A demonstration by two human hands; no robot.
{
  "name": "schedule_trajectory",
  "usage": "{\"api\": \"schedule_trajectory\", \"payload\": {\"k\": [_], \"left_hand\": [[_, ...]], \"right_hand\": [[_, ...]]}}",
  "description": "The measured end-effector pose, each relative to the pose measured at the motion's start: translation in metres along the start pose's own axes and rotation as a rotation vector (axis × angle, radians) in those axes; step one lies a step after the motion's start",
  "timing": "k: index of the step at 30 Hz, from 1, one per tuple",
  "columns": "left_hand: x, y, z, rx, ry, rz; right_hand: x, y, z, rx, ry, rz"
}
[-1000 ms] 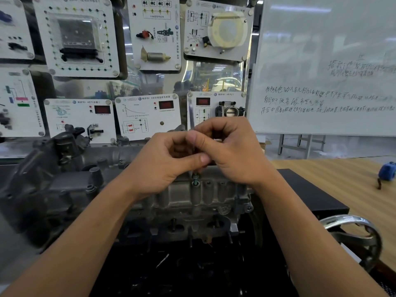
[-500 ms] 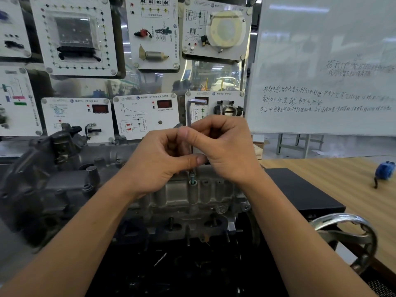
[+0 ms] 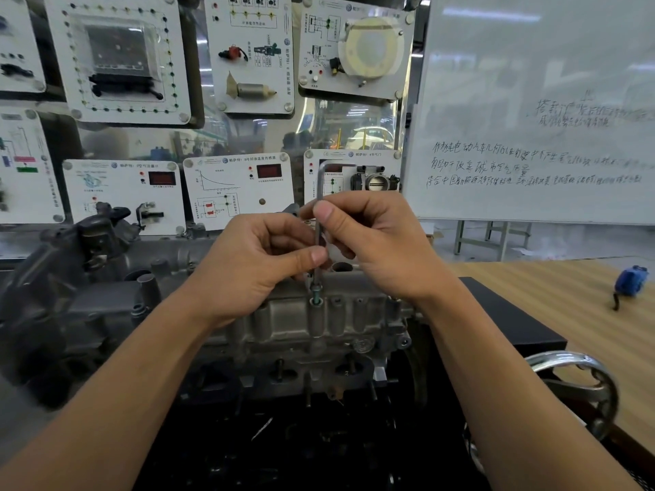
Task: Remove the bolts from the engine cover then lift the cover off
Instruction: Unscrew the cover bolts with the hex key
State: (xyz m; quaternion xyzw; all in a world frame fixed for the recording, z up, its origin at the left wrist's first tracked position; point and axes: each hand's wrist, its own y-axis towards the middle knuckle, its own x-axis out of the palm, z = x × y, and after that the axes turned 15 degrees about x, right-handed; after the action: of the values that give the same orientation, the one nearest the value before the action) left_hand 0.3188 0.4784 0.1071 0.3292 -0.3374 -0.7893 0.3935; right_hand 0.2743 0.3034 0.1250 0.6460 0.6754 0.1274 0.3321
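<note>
At front edge of the grey cast-metal engine cover point(image 3: 319, 324), left hand point(image 3: 255, 267) & right hand point(image 3: 379, 249) each hold a narrow grip pinching the thin L-shaped steel hex key point(image 3: 320, 193), now risen vs 1 s ago, small dark bolt point(image 3: 315, 291) standing proud, prob. nearly out.

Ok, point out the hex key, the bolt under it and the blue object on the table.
hex key point(image 3: 319, 184), head view, upright shaft below the bend.
bolt point(image 3: 315, 292), head view, head under the key's tip.
blue object point(image 3: 631, 279), head view, its middle.

Panels point(image 3: 238, 191) close behind engine point(image 3: 336, 320); handwheel point(image 3: 563, 357) rt
</note>
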Motion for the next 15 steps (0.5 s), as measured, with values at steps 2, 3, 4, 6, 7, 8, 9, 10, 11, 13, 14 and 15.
{"api": "schedule_trajectory", "payload": {"k": [2, 3, 4, 6, 7, 8, 9, 10, 11, 13, 14, 15], "left_hand": [[0.000, 0.001, -0.001, 0.006, 0.052, 0.021], [0.000, 0.001, -0.001, 0.011, 0.069, 0.021], [0.001, 0.001, -0.001, 0.015, 0.075, 0.016], [0.002, 0.001, 0.000, 0.012, 0.068, 0.015], [0.001, 0.001, 0.001, 0.005, 0.070, 0.020], [0.001, 0.001, 0.000, -0.003, 0.081, 0.018], [0.000, 0.001, -0.001, -0.006, 0.094, 0.004], [0.000, 0.001, -0.001, -0.002, 0.093, -0.016], [0.000, 0.001, -0.001, 0.008, 0.069, -0.037], [-0.001, 0.000, 0.001, 0.025, -0.014, -0.083], [-0.001, -0.001, 0.003, 0.027, -0.039, -0.111], [-0.001, -0.001, 0.003, 0.029, -0.037, -0.133]], "right_hand": [[0.006, -0.001, -0.002, -0.019, 0.053, 0.036], [0.010, -0.001, -0.003, -0.025, 0.077, 0.055], [0.012, 0.000, -0.004, -0.032, 0.091, 0.081], [0.016, 0.001, -0.004, -0.030, 0.097, 0.136], [0.017, 0.002, -0.005, -0.019, 0.099, 0.146], [0.017, 0.002, -0.006, -0.007, 0.096, 0.146], [0.017, 0.002, -0.007, 0.000, 0.079, 0.142], [0.018, 0.001, -0.008, 0.001, 0.044, 0.135], [0.017, 0.000, -0.009, -0.007, -0.004, 0.129], [0.015, 0.000, -0.011, -0.028, -0.112, 0.110], [0.013, -0.001, -0.011, -0.021, -0.165, 0.095], [0.012, -0.001, -0.012, -0.003, -0.209, 0.080]]}}
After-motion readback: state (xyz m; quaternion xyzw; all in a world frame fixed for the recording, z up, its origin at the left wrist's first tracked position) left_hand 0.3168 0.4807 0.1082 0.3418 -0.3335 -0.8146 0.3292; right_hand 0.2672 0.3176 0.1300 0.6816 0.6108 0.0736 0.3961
